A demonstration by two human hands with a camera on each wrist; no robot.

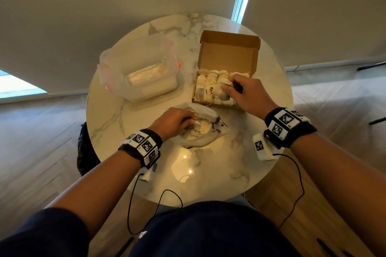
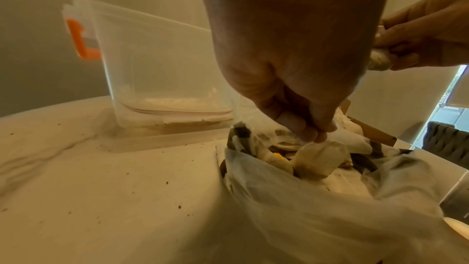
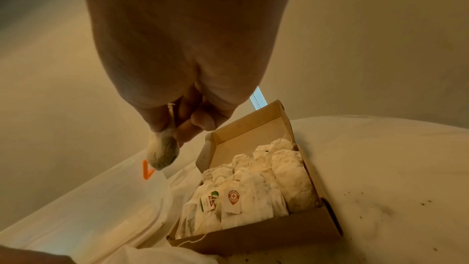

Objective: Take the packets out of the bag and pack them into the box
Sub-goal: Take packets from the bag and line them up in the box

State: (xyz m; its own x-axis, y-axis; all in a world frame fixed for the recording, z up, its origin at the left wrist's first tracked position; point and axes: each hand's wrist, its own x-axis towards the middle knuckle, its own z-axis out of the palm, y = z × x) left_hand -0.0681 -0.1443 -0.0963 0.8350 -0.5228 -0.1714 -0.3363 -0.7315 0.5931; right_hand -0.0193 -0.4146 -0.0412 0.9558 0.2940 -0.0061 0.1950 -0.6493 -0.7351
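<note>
A: Packets [image 3: 253, 186] first. How many can you count?

B: Too many to count well. They lie packed side by side in rows in the box [image 1: 226, 54]. More sit in a heap in the bag [image 2: 304, 204]. I can't tell the number in there.

A: What do they look like?

B: Small, soft and off-white, like little paper pillows. Some have a thin string. Two in the box show little paper tags, one with a red mark and one with red and green.

A: How many boxes and bags?

B: One brown cardboard box with its lid standing open at the back. One thin white bag with dark marks, its mouth open, just in front of the box.

A: And the hands?

B: Two. The left hand [image 1: 174, 118] is down in the mouth of the bag, fingertips [image 2: 313, 134] pinched on one packet. The right hand [image 1: 245, 92] is over the box, its thumb and fingers closed on another packet [image 3: 162, 155] that hangs down above the rows.

A: Anything else there?

B: One clear plastic tub [image 1: 144, 73] with orange clips, to the left of the box. Something pale lies in the bottom. All of it sits on one round marble desk [image 1: 240, 152].
</note>
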